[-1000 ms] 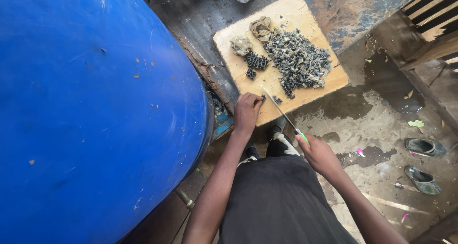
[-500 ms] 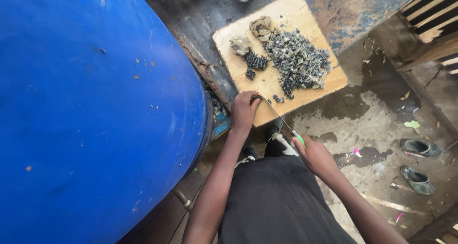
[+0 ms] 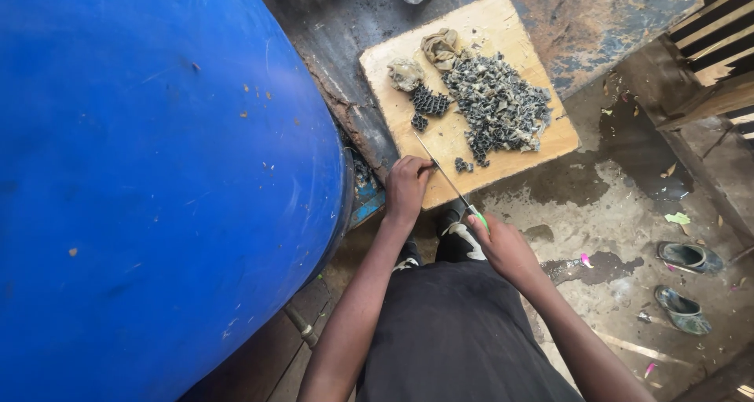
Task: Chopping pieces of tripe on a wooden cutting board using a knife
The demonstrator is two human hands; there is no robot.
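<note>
Cutting at the board's (image 3: 503, 147) near edge
Right hand (image 3: 503, 245) grips a knife (image 3: 444, 174) — left hand (image 3: 406, 188) pinches something small under the blade, beside the dark chopped pile (image 3: 499, 107).

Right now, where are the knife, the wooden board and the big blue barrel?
knife (image 3: 441, 173): head view, middle of the thin blade.
wooden board (image 3: 503, 21): head view, bare far corner.
big blue barrel (image 3: 157, 182): head view, its curved side.

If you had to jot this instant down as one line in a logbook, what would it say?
left hand: pressing on wooden board edge | right hand: gripping knife, blade over board | chopped dark pile mid-board | blue barrel left
</note>
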